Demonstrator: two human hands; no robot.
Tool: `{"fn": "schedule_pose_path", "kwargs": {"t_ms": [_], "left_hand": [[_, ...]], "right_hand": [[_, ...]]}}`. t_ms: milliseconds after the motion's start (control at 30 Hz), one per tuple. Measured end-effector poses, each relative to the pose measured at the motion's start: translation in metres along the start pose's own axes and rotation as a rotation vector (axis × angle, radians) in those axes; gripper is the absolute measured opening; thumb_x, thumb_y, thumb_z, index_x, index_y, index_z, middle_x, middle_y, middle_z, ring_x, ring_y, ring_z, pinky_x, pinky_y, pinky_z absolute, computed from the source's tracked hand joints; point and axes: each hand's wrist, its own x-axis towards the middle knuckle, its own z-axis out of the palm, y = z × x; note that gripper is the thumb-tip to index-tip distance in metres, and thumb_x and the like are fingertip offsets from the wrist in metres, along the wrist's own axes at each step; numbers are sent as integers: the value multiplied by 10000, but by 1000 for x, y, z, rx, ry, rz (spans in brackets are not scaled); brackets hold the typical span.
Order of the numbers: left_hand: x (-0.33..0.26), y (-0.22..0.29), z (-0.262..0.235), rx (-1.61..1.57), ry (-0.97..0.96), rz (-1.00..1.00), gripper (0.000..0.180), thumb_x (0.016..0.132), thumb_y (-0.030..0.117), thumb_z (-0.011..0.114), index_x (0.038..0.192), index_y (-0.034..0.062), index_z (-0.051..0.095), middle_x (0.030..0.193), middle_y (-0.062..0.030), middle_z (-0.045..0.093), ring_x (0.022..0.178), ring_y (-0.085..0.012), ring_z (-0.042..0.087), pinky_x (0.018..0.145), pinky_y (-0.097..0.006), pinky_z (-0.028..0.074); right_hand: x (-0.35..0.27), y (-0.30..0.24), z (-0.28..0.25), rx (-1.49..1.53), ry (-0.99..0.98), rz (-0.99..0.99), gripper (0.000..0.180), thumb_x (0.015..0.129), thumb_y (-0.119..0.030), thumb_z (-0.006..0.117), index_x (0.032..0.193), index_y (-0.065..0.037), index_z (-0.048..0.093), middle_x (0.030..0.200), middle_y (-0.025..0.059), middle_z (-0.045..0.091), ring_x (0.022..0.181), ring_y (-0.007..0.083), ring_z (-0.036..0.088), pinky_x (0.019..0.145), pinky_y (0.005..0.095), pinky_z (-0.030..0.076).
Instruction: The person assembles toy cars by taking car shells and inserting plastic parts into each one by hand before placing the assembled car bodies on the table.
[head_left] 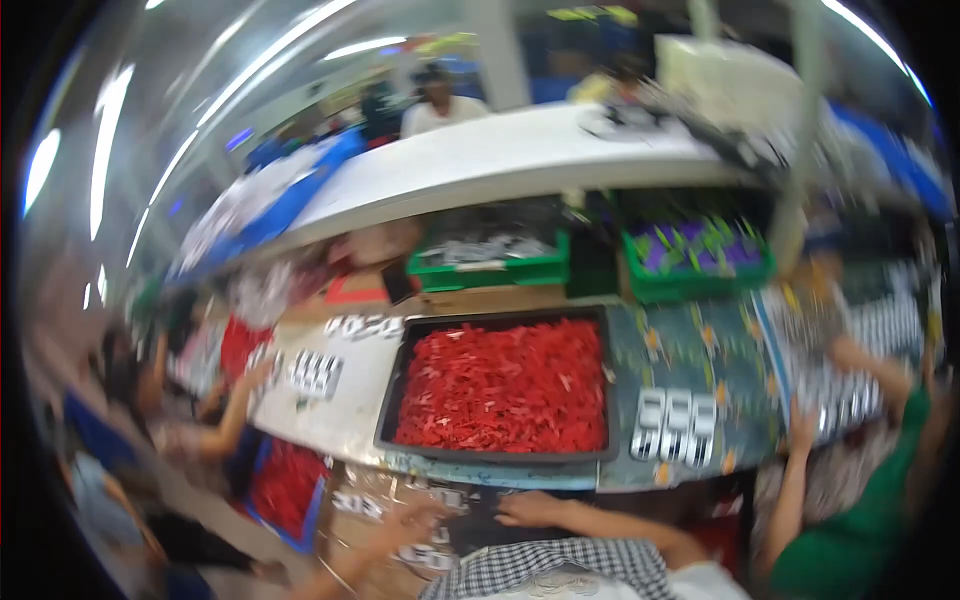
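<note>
My left hand (pixel 412 522) is below the table's front edge, its blurred fingers partly stretched and apart, above several small black-and-white pieces (pixel 428 555). Close to it on the right, my right hand (pixel 532 509) has its fingers curled together beside a dark flat surface (pixel 480 530); whatever they grip is hidden. In front of both hands, a black tray (pixel 495 457) on the table is heaped with small red strips (pixel 500 385). To its right lie rows of white-and-black pieces (pixel 675 428).
A co-worker's hand (pixel 262 372) is at the left by more pieces (pixel 315 373); another person in a green sleeve (pixel 850 540) works at the right. Two green bins (pixel 490 275) (pixel 700 288) stand under a white shelf (pixel 450 160). A blue-edged box of red strips (pixel 290 490) sits lower left.
</note>
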Motion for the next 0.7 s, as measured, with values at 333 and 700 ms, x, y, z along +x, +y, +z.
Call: {"fn": "schedule_pose_path", "kwargs": {"t_ms": [333, 700], "left_hand": [[-57, -131, 65, -15, 26, -283, 427, 796, 79, 688, 1208, 39, 584, 1139, -107, 593, 1027, -210, 583, 884, -318, 465], [13, -12, 23, 374, 128, 200, 187, 832, -28, 610, 1000, 28, 671, 952, -109, 680, 874, -231, 657, 765, -305, 515]], "right_hand": [[-110, -26, -102, -316, 959, -80, 298, 761, -76, 670, 1050, -30, 620, 1105, 141, 620, 973, 305, 639, 818, 383, 542], [-194, 23, -134, -559, 689, 553, 541, 697, -128, 754, 1190, -68, 540, 1283, 157, 512, 1149, 326, 515, 955, 429, 431]]}}
